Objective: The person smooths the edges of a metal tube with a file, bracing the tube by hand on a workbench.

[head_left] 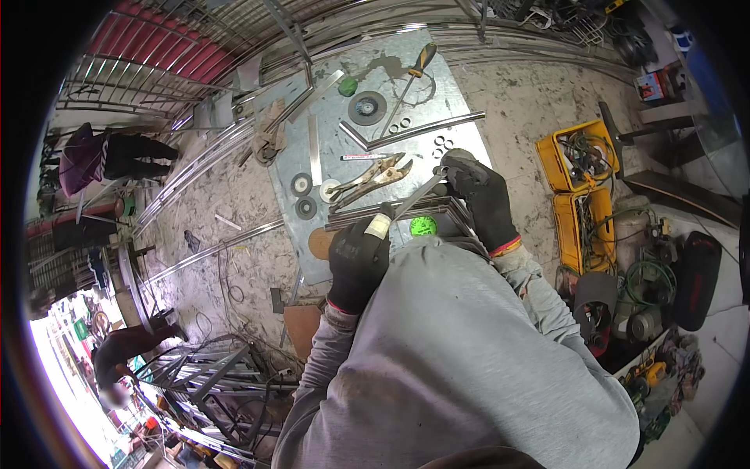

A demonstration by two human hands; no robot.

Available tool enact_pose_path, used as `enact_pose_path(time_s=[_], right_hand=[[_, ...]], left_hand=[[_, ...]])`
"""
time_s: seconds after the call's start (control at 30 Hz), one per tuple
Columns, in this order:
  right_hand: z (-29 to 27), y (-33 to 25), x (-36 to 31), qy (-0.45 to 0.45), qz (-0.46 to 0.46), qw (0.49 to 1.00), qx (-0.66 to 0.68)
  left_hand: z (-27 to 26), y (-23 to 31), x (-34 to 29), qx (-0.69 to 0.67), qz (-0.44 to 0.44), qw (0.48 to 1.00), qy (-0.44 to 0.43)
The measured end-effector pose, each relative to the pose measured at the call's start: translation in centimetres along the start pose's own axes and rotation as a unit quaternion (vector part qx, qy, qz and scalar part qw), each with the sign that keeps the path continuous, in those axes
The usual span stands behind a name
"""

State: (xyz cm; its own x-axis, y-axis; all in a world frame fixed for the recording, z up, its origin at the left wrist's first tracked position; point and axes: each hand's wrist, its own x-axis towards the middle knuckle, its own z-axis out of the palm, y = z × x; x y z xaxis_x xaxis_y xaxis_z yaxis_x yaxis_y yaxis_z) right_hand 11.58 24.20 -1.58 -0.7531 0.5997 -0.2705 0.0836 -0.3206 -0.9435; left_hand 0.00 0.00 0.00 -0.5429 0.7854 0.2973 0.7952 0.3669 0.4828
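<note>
My left hand [359, 262], in a black glove with pale tape round one finger, is closed at the near end of a flat grey metal strip [416, 197], which may be a file. The strip slants up to my right hand [478, 195], gloved in black, whose fingers are pinched at its far end. Any small piece between those fingers is too hidden to name. Beneath both hands lie dark metal bars [437, 209], joined at a corner. Just beyond my right hand are several small metal rings [439, 144]. Locking pliers [371, 181] rest left of the strip.
The metal sheet [457, 90] also carries an angled bar [422, 131], a screwdriver [422, 61], a grinding disc [367, 108] and a green tape measure [423, 226]. Yellow tool boxes [558, 160] stand at right. Two people [129, 156] are at left, near long metal tubes [195, 164].
</note>
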Motion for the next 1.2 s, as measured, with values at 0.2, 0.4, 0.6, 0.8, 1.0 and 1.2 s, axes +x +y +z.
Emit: enact_pose_path(time_s=[0.2, 0.4, 0.6, 0.8, 1.0, 1.2], right_hand=[[0.4, -0.8, 0.1, 0.003, -0.021, 1.0, -0.02], [0.6, -0.3, -0.1, 0.024, -0.019, 0.999, -0.027], [0.6, -0.6, -0.3, 0.041, -0.022, 0.997, -0.057], [0.5, -0.5, -0.3, 0.042, 0.007, 0.998, -0.054], [-2.2, 1.2, 1.3, 0.122, -0.113, 0.969, -0.185], [-2.3, -1.4, 1.2, 0.008, 0.077, 0.954, 0.289]], left_hand=[[-0.2, 0.1, 0.5, -0.008, -0.003, 1.0, -0.002], [0.0, 0.3, 0.2, -0.014, -0.018, 1.0, -0.012], [0.4, 0.3, -0.2, -0.056, -0.06, 0.996, -0.028], [0.3, 0.4, -0.1, -0.07, -0.082, 0.994, -0.037], [1.0, -1.5, -1.1, -0.067, -0.041, 0.997, 0.009], [2.5, -10.6, -0.7, -0.553, -0.376, 0.735, 0.112]])
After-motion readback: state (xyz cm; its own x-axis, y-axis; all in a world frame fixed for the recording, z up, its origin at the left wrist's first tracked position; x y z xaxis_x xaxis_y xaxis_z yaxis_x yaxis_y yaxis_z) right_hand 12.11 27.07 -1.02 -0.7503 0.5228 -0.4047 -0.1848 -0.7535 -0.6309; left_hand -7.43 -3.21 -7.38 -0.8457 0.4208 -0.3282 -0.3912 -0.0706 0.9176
